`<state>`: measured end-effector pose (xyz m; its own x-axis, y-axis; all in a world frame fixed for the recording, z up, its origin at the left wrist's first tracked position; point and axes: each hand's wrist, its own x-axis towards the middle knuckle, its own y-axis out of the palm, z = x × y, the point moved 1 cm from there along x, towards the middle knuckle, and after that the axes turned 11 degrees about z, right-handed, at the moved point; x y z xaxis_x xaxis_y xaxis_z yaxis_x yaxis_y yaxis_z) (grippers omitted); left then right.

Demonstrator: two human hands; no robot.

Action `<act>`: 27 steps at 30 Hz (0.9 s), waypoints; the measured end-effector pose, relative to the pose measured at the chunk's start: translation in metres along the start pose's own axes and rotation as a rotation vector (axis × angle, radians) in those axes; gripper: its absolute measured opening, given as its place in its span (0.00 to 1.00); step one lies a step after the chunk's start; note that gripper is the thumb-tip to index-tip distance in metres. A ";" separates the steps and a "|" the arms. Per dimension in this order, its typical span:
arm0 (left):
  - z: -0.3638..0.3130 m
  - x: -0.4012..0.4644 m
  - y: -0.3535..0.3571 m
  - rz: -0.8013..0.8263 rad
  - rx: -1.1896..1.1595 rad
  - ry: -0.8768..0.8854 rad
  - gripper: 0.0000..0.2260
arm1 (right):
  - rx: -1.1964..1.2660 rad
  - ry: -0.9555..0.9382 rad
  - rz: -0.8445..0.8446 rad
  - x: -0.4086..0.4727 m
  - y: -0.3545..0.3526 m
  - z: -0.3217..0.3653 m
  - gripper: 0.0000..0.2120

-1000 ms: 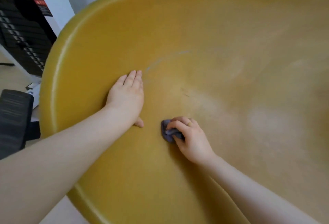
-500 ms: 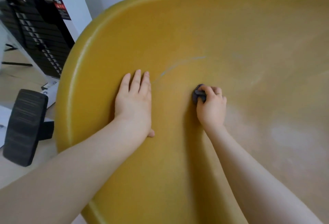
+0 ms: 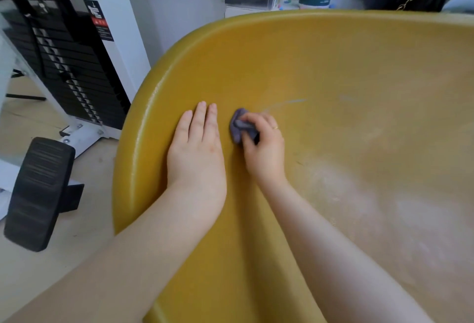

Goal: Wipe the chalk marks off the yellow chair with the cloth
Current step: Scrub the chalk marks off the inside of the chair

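The left hand (image 3: 196, 153) still lies flat, fingers together, near the yellow chair (image 3: 346, 71)'s left rim. Just right of it, the right hand (image 3: 264, 148) pinches the bunched purple cloth (image 3: 238, 126), which has slid leftward since 0.5 s ago. Beyond, a faint chalk arc (image 3: 287, 103) remains.

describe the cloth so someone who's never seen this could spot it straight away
Find the big mustard-yellow moulded plastic chair. Two bare hands rest on its seat; the right hand clutches a small crumpled purple-grey cloth, the only non-yellow thing there.
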<state>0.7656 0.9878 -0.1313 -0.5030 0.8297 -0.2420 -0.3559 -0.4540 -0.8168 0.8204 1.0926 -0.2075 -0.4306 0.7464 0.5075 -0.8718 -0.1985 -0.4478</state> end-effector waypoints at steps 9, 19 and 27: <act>0.002 -0.004 -0.001 0.007 -0.007 -0.005 0.39 | -0.045 -0.069 0.191 -0.029 -0.005 0.006 0.16; -0.006 0.002 0.002 0.021 0.027 0.044 0.41 | -0.017 -0.144 0.278 -0.047 -0.009 -0.003 0.14; -0.016 0.013 0.006 0.022 0.033 0.070 0.37 | -0.155 0.038 -0.218 0.059 -0.018 -0.032 0.14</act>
<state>0.7695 1.0010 -0.1479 -0.4551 0.8397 -0.2964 -0.3722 -0.4818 -0.7933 0.8179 1.1604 -0.1932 -0.2253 0.7846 0.5776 -0.8955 0.0668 -0.4400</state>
